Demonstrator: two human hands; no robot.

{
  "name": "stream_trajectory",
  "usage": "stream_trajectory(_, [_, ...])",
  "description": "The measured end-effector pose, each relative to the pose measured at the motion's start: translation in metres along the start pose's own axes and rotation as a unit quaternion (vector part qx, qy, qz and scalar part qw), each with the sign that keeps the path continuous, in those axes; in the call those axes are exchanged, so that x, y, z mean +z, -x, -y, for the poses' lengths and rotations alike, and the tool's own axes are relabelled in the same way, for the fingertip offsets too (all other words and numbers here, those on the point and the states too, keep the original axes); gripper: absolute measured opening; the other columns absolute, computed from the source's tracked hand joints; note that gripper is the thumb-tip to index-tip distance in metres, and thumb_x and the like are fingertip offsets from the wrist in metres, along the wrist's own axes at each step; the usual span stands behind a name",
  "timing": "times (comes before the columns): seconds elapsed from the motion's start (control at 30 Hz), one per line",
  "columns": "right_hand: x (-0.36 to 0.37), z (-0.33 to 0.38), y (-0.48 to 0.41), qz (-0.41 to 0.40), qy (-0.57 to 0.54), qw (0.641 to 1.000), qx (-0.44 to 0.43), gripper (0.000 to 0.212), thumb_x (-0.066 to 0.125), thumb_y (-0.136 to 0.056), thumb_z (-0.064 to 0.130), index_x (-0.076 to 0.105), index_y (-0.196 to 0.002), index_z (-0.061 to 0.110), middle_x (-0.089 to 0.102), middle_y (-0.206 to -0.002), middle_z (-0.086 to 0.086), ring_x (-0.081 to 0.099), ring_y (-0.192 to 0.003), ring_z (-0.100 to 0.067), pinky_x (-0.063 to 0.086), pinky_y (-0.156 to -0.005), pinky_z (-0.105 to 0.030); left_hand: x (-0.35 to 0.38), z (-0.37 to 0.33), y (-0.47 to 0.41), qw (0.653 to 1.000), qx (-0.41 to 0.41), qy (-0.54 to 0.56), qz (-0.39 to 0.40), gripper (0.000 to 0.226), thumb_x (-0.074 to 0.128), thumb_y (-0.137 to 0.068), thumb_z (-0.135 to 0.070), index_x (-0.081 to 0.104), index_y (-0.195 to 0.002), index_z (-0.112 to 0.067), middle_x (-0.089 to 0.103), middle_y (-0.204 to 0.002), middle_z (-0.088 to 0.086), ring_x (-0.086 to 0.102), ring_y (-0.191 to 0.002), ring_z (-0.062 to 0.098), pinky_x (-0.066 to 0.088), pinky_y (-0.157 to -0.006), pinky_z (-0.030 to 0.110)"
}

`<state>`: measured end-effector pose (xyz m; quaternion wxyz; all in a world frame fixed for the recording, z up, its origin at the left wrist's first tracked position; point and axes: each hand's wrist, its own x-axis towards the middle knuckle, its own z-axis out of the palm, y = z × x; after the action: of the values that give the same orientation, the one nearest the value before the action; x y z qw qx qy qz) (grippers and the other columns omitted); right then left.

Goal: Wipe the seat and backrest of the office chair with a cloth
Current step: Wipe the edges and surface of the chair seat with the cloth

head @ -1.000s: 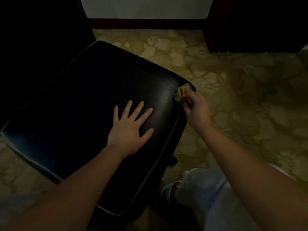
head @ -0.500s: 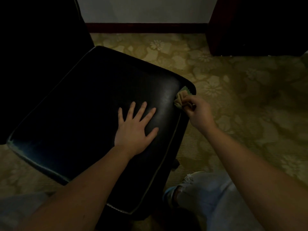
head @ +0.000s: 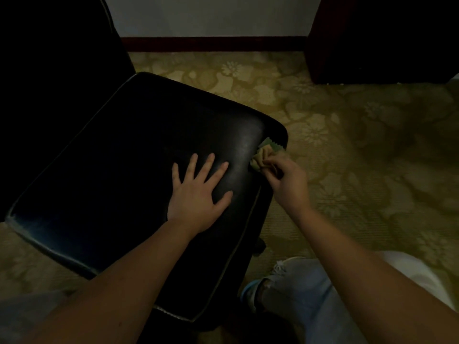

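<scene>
The office chair's black leather seat (head: 119,170) with pale piping fills the left and middle of the view. Its dark backrest (head: 57,45) rises at the upper left, mostly lost in shadow. My left hand (head: 196,192) lies flat on the seat near its right side, fingers spread. My right hand (head: 288,180) pinches a small bunched yellow-green cloth (head: 260,157) against the seat's right edge, close to the far right corner.
Yellow floral carpet (head: 360,157) surrounds the chair. A dark wooden cabinet (head: 382,38) stands at the upper right, a wall with dark red skirting (head: 213,43) at the back. My knee in pale jeans (head: 305,294) is at the lower right beside the seat.
My right hand with the cloth has slid a little toward me along the seat's right edge. My left hand stays flat on the seat. The view has shifted slightly.
</scene>
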<state>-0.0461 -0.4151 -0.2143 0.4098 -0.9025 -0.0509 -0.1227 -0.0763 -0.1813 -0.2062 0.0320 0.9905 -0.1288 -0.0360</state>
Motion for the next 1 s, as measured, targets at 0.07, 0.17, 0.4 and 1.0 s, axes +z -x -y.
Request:
stream_trajectory(0.07, [0.000, -0.002, -0.002, 0.012, 0.014, 1.000, -0.002, 0.015, 0.074, -0.084, 0.010, 0.072, -0.099, 0.012, 0.068, -0.097, 0.001, 0.060, -0.090, -0.011, 0.042, -0.079, -0.015, 0.000, -0.001, 0.000, 1.000, 0.000, -0.004, -0.001, 0.071, 0.014, -0.095, -0.071, 0.006, -0.160, -0.043, 0.006, -0.171, -0.004, 0.000, -0.158, 0.030, 0.000, -0.123, 0.063])
stream_trajectory(0.17, [-0.002, -0.005, -0.016, 0.025, 0.031, 0.999, -0.009, 0.013, 0.073, -0.084, 0.011, 0.072, -0.097, 0.010, 0.067, -0.097, -0.001, 0.060, -0.090, -0.013, 0.038, -0.078, -0.008, 0.001, -0.001, -0.001, 1.000, -0.001, -0.005, 0.004, 0.071, 0.012, -0.095, -0.072, 0.005, -0.160, -0.043, 0.005, -0.171, -0.004, -0.001, -0.158, 0.030, -0.001, -0.123, 0.064])
stream_trajectory(0.4, [0.004, -0.001, -0.033, 0.022, 0.085, 0.996, -0.023, 0.013, 0.067, -0.086, 0.009, 0.070, -0.098, 0.009, 0.066, -0.104, -0.008, 0.061, -0.096, -0.023, 0.043, -0.079, -0.024, 0.000, -0.003, -0.004, 1.000, -0.015, 0.000, 0.000, 0.073, 0.011, -0.093, -0.072, 0.009, -0.160, -0.043, 0.005, -0.171, -0.005, 0.000, -0.158, 0.030, 0.000, -0.122, 0.064])
stream_trajectory(1.0, [0.010, 0.002, -0.019, 0.021, -0.027, 0.999, 0.041, 0.020, 0.074, -0.086, 0.019, 0.075, -0.100, 0.006, 0.064, -0.121, -0.001, 0.056, -0.115, -0.009, 0.042, -0.099, -0.022, -0.002, -0.007, -0.007, 0.999, -0.031, 0.005, -0.007, 0.074, 0.009, -0.092, -0.072, 0.011, -0.161, -0.043, 0.007, -0.172, -0.004, 0.002, -0.158, 0.031, 0.002, -0.122, 0.065])
